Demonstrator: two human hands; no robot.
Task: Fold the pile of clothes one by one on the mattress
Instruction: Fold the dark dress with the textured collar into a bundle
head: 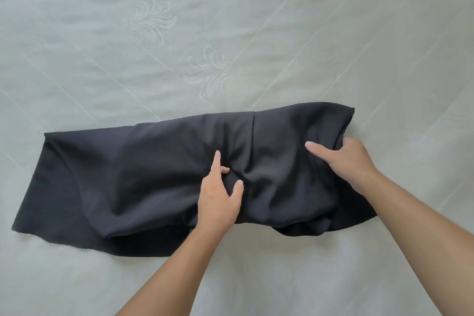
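No brand, label or readable writing on any surface. Count: one black garment (154, 174), one pale quilted mattress (256, 20), two bare hands. The garment lies across the middle and lower part of the frame as a long, partly folded band, its left end spread flat toward the lower left, its right end bunched toward the centre right; a vertical seam or fold edge shows near its upper middle. The mattress carries stitched diagonal lines and embroidered leaf motifs in the upper centre of the frame. Left hand (220, 197) sits at the centre of the frame on the garment's middle, thumb and fingers curled into the cloth, pinching a gathered fold that puckers around the fingertips. Right hand (346, 159) sits at the centre right, on the garment's right end; thumb lies on top of the cloth pointing left, fingers tucked at the edge of the fabric, grasping that end.
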